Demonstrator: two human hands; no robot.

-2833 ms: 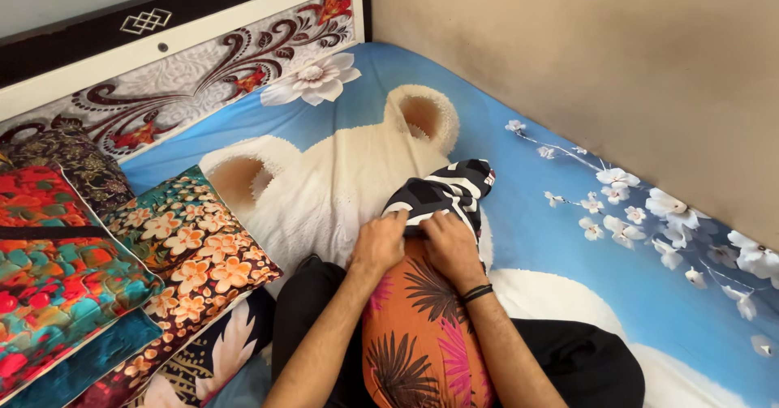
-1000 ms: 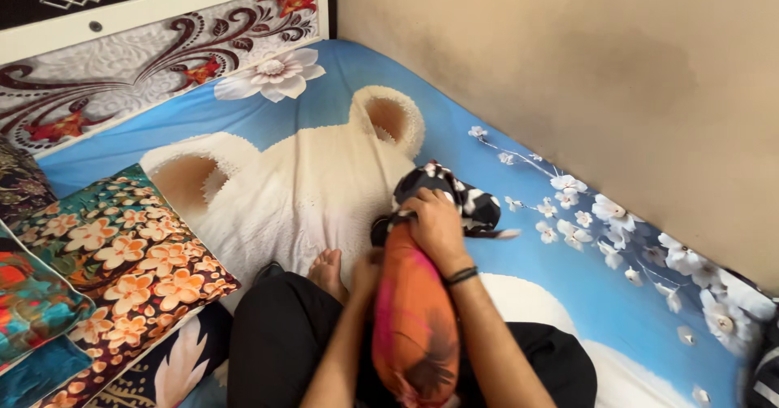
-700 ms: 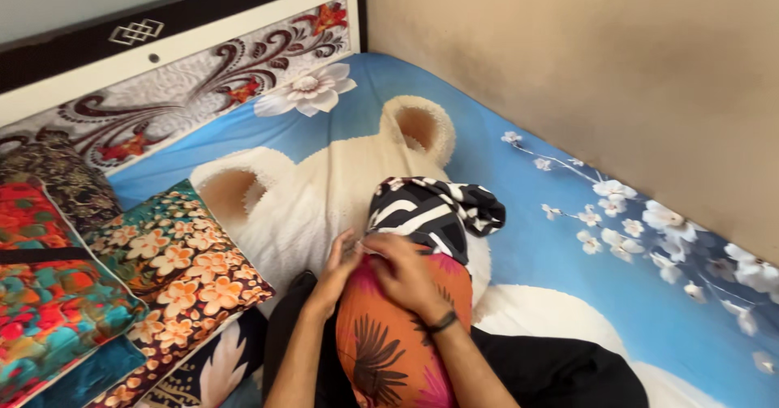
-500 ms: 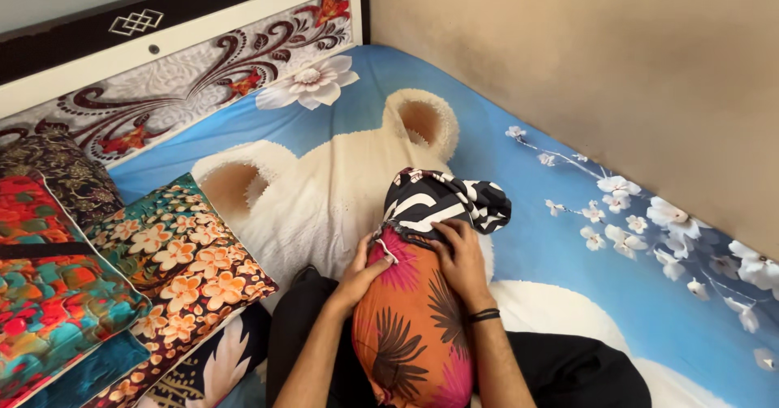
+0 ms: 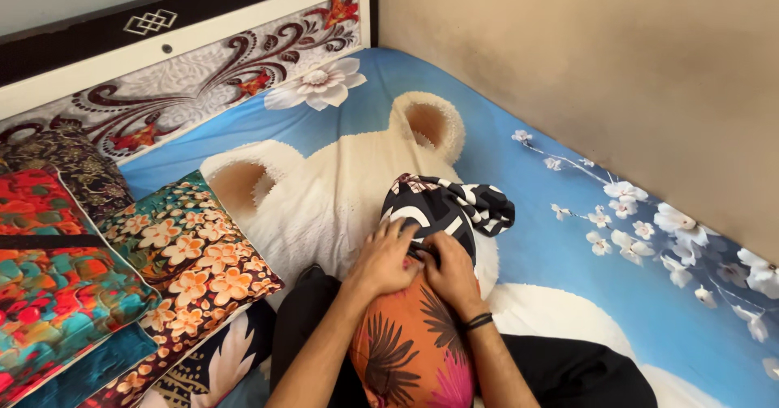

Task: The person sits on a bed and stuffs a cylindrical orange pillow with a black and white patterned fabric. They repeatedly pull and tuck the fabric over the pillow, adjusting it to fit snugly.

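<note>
- The orange pillow (image 5: 410,351) with dark and pink palm leaves stands on end in my lap, near the foot edge of the bed, its top end pointing toward the headboard.
- A black-and-white patterned cover (image 5: 442,209) sits over the pillow's top end, bunched and crumpled, with a loose fold hanging toward the wall side.
- My left hand (image 5: 381,258) lies on the pillow's top, fingers spread and curled down onto the lower edge of the cover, pressing on it; I cannot tell whether it pinches the cloth.
- My right hand (image 5: 449,270) is just beside it, touching it, fingers bent and closed onto the same edge of the cover where it meets the orange cloth.
- A black band (image 5: 479,321) circles my right wrist.
- My legs in black trousers (image 5: 560,367) are folded under the pillow on the bed.
- The bed sheet (image 5: 552,246) is blue, printed with a big cream bear's head behind the pillow and white blossoms along the wall side.
- At the left edge of the bed lies a stack of cushions: a teal one with orange flowers (image 5: 182,258) nearest me, a red and teal one (image 5: 49,286) beyond it, a dark gold-patterned one (image 5: 81,169) by the headboard.
- The headboard (image 5: 187,83) carries swirls and red flowers; a beige wall (image 5: 608,67) runs along the right edge.
</note>
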